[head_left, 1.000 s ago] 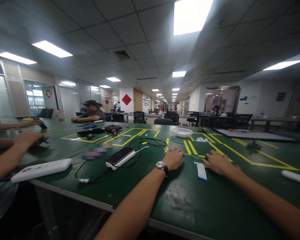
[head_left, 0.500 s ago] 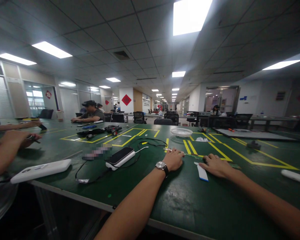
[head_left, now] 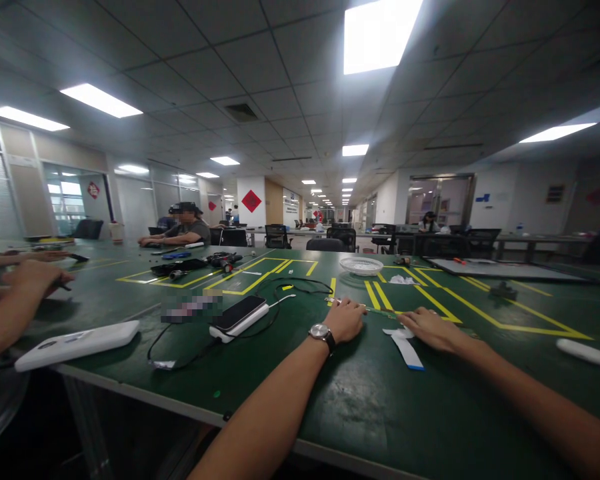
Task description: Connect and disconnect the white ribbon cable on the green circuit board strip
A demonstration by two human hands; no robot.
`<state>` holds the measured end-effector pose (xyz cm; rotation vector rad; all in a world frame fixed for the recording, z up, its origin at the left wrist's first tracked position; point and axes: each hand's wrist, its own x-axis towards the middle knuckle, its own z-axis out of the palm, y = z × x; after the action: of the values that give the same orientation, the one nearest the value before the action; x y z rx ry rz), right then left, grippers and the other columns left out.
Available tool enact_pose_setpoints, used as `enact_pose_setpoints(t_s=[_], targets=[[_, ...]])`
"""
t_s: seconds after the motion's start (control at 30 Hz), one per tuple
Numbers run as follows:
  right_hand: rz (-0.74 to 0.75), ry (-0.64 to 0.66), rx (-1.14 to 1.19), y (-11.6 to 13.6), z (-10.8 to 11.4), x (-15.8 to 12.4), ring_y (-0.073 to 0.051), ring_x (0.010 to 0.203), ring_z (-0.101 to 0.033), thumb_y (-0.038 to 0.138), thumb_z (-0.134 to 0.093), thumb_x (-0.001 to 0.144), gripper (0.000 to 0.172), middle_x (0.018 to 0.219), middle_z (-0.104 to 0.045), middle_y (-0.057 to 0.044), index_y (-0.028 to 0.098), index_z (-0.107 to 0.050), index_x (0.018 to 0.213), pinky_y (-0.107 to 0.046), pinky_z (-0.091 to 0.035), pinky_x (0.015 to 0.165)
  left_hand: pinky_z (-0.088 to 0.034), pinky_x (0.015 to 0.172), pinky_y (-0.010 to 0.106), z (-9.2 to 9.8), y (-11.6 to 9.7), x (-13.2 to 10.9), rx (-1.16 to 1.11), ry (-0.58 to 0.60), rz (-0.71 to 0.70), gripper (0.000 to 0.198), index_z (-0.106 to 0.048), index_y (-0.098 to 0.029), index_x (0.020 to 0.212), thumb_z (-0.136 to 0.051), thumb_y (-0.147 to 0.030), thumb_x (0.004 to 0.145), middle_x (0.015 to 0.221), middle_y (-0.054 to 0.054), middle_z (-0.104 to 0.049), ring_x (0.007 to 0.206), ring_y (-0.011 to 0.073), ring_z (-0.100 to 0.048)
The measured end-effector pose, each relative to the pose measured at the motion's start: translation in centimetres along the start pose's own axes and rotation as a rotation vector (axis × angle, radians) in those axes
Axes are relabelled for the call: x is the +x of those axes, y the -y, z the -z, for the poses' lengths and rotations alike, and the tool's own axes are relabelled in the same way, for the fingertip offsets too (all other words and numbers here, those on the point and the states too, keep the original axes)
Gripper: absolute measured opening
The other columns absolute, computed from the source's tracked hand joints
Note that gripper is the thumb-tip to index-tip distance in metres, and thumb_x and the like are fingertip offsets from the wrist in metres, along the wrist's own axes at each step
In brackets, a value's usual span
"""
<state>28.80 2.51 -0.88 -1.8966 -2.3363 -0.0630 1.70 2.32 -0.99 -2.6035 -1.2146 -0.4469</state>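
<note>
My left hand (head_left: 347,320), with a watch on its wrist, rests on the table with its fingers closed on a thin green strip (head_left: 380,311) that looks like a narrow circuit board. To the right, the fingertips of my right hand (head_left: 427,327) are drawn together at the strip's right part, against the upper end of a white flat ribbon cable (head_left: 406,350). This cable has a blue tip and lies toward me on the tabletop. My fingers hide where the cable and the strip meet.
A phone (head_left: 241,315) lies on a white power bank, with a black cable (head_left: 300,280) curling about it. A white device (head_left: 77,343) sits at the left edge, near another person's hands (head_left: 35,277). Beyond are a white basket (head_left: 361,267), dark tools (head_left: 223,260) and yellow tape lines.
The white ribbon cable has swung slightly right and shows more of its upper end. My right fingers have shifted a little left and straightened; my left hand stays on the strip.
</note>
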Motion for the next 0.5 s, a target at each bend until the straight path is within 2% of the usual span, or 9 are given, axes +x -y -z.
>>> enact_pose_setpoints(t_s=[0.2, 0.33, 0.5], targets=[[0.082, 0.018, 0.028, 1.3, 0.5, -0.2, -0.032, 0.108, -0.057, 0.064, -0.021, 0.094, 0.067, 0.115, -0.059, -0.015, 0.024, -0.064, 0.126, -0.047, -0.042, 0.094, -0.041, 0.097, 0.042, 0.8, -0.1, -0.1, -0.025, -0.039, 0.037, 0.032, -0.060, -0.023, 0.119, -0.036, -0.024, 0.098, 0.122, 0.006, -0.062, 0.114, 0.0240, -0.050], [0.286, 0.031, 0.174, 2.7, 0.9, -0.5, -0.027, 0.109, -0.056, 0.058, -0.026, 0.096, 0.061, 0.117, -0.061, -0.014, 0.019, -0.067, 0.119, -0.041, -0.040, 0.101, -0.041, 0.097, 0.043, 1.0, -0.2, 0.0, -0.030, -0.062, 0.075, 0.030, -0.060, -0.023, 0.118, -0.037, -0.025, 0.098, 0.121, 0.006, -0.062, 0.115, 0.0237, -0.050], [0.481, 0.043, 0.302, 5.4, 1.5, -1.5, -0.025, 0.116, -0.054, 0.054, -0.036, 0.096, 0.051, 0.126, -0.059, -0.011, 0.020, -0.064, 0.121, -0.041, -0.037, 0.107, -0.043, 0.097, 0.042, 0.9, -0.2, 0.1, -0.060, -0.038, 0.041, 0.029, -0.060, -0.022, 0.119, -0.042, -0.026, 0.096, 0.122, 0.006, -0.062, 0.115, 0.0251, -0.051]])
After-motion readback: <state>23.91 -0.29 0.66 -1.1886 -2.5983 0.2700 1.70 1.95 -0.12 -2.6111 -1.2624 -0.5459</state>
